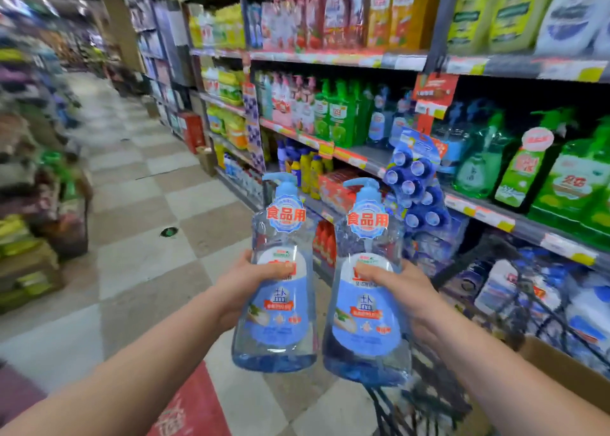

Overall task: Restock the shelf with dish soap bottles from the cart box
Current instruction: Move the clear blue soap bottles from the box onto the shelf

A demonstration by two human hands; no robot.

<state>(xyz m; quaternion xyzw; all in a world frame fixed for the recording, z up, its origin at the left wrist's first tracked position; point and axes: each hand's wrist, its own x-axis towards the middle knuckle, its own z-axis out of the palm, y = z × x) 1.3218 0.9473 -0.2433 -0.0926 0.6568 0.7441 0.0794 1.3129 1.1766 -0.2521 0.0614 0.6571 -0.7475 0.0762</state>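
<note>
A store aisle, stocked shelf (336,59) on the right. The left hand (242,285) and right hand (404,292) each grip one upright clear-blue pump bottle, left bottle (279,336) just beside right bottle (366,346), held over the checkered floor (138,211) beside the box (561,366).

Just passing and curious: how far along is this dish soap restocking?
Done: two blue pump bottles are out of the cart box. In hand: the left hand grips the left bottle, the right hand grips the right bottle, both upright. Left: neither is on the shelf yet; a bare patch shows beside similar blue bottles there. What remains in the box is hidden.
</note>
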